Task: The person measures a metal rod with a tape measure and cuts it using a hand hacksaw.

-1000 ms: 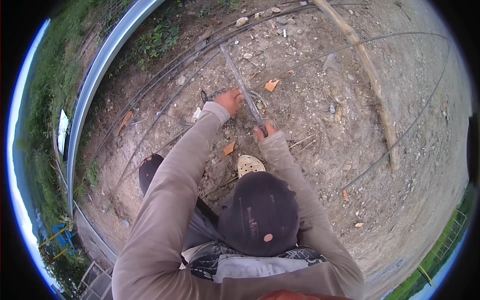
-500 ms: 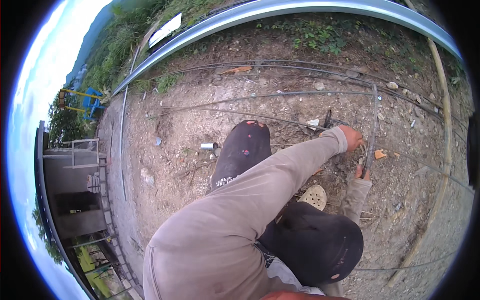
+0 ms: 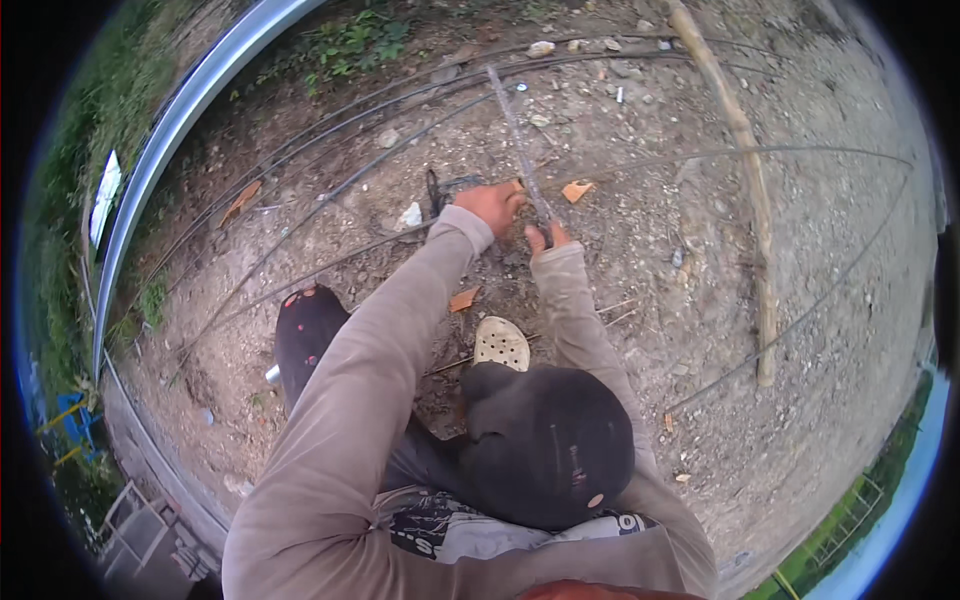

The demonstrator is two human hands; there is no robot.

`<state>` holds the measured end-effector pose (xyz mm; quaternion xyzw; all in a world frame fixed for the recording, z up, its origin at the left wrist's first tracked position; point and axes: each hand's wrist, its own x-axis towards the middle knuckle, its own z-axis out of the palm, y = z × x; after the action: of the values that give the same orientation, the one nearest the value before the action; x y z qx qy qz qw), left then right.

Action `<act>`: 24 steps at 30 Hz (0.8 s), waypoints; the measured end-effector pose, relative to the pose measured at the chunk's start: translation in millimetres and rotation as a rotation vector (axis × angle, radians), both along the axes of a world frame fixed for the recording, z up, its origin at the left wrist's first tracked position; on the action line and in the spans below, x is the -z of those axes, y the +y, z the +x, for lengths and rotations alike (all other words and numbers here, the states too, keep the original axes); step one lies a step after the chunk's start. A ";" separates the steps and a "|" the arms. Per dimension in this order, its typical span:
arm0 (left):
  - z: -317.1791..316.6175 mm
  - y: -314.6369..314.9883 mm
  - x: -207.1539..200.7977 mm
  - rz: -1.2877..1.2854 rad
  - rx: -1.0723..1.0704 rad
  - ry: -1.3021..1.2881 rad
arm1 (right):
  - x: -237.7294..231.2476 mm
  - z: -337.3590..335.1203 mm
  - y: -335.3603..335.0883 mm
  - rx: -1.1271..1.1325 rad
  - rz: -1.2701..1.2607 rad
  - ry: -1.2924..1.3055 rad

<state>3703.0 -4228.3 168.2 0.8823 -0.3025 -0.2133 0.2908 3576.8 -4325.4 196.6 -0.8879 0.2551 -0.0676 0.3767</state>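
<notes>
My right hand (image 3: 547, 238) is wrapped round the near end of a straight grey steel bar (image 3: 516, 137), which points away from me over the dirt. Just left of it, my left hand (image 3: 492, 206) is closed, its fingertips close to the bar. A long thin steel rod (image 3: 335, 262) runs from the lower left up to my left hand. Whether those fingers grip the rod or something smaller is hidden. Behind my left hand lies a dark object (image 3: 436, 190) I cannot make out.
More long rods (image 3: 300, 140) lie across the stony ground. A wooden pole (image 3: 743, 150) lies to the right, a metal beam (image 3: 160, 160) curves along the left. Orange fragments (image 3: 577, 191) and a white stone (image 3: 411, 214) are near my hands. My cream clog (image 3: 501, 343) is below them.
My view has swung right, so my hands now appear nearer the middle. My right hand still holds the bar, and my left hand stays close beside it.
</notes>
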 end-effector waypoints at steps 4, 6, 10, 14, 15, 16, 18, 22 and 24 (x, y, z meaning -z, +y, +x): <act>7.0 0.1 -2.3 0.032 0.036 -0.064 | -34.3 -108.8 3.4 0.108 0.242 0.217; -4.9 -16.2 4.4 0.006 0.079 -0.052 | -12.2 -217.4 -13.1 0.015 0.260 0.162; -10.4 -19.3 -17.0 0.069 0.053 -0.013 | -31.3 -187.9 4.3 0.101 0.239 0.147; -17.7 -31.2 -4.4 0.076 0.015 0.005 | -11.0 -26.5 -23.7 0.122 0.153 -0.020; -14.7 -26.0 -1.7 0.081 0.016 0.002 | -5.8 -20.8 -20.3 0.123 0.158 -0.023; -6.7 -24.1 -0.5 0.021 0.037 -0.004 | -5.0 -15.8 -18.2 0.112 0.044 -0.027; -0.4 -4.3 4.8 -0.007 0.029 -0.011 | -26.7 -30.0 4.6 0.094 0.034 0.073; -5.3 -12.7 3.3 0.066 0.084 -0.020 | -11.4 -192.9 -13.1 -0.206 0.246 0.353; -6.2 -17.6 -5.0 0.022 0.097 0.001 | -6.2 -223.6 -12.4 -0.115 0.230 0.303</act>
<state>3696.8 -4246.0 173.1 0.8696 -0.3425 -0.2309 0.2705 3353.2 -4337.8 202.9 -0.8522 0.2639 0.1181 0.4360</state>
